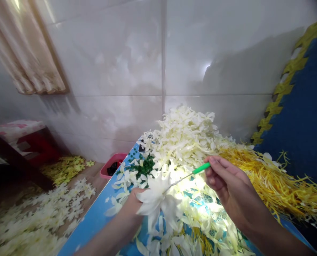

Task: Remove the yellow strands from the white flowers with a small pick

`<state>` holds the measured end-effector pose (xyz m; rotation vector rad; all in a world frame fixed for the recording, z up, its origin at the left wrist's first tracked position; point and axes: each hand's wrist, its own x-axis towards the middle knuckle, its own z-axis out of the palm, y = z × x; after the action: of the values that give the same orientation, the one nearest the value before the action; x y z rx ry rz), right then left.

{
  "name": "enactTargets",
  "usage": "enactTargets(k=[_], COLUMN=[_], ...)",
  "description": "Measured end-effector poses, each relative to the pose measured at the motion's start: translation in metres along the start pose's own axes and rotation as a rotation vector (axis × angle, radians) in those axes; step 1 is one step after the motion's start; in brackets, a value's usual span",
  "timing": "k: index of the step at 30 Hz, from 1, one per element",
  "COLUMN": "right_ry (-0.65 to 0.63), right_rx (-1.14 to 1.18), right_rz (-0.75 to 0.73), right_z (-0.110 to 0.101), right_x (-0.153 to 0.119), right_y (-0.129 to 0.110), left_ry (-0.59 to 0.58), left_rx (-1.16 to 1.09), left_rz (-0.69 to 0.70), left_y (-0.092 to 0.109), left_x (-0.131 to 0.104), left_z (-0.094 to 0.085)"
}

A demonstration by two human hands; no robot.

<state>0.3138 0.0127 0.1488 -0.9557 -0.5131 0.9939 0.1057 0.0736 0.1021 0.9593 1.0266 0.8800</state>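
The left hand (135, 204) holds a big white artificial flower (158, 199) with broad pointed petals. The fingers of this hand are mostly hidden behind the petals, so I cannot tell exactly how they grip. The flower is in front of the person, raised over the left part of the blue table (94, 217), and its open face is turned up.

The right hand (227, 181) has its fingers closed narrowly on a thin tool with a bright green handle and a slender metal shaft (201, 168). The shaft points down to the left and its end reaches the middle of the flower; I cannot tell if the end goes inside.

A high heap of loose white flower pieces (187, 135) stands at the far edge of the table, near the tiled wall (115, 64). To its right, a thick pile of yellow-orange thin strands (275, 177) spreads along the right side of the table. Small dark green round pieces (144, 166) lie near the far left corner, among some white petals.

Beside the left edge of the table, lower down, is a pink plastic basin (105, 171) with something dark in it. On the floor to the left lie many white flowers (48, 209), and behind them yellow ones (67, 169).
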Motion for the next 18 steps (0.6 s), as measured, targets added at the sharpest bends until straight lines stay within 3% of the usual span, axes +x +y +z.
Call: enactTargets(k=[3,11,18], right_ry=[0.049,-0.020,0.016], right_rx=[0.011,-0.148,-0.180], right_rz=[-0.024,-0.108,-0.099], right_z=[0.002,0.007,0.008], right_x=[-0.006,-0.019,-0.015], right_y=[0.002,0.016,0.016], left_ry=[0.035,0.159,0.081], left_rx=[-0.045,-0.088,-0.094], left_rz=[-0.003,-0.033,-0.018], left_y=[-0.002,-0.003,0.000], left_x=[0.005,0.007,0.003], left_z=[0.000,-0.001,0.000])
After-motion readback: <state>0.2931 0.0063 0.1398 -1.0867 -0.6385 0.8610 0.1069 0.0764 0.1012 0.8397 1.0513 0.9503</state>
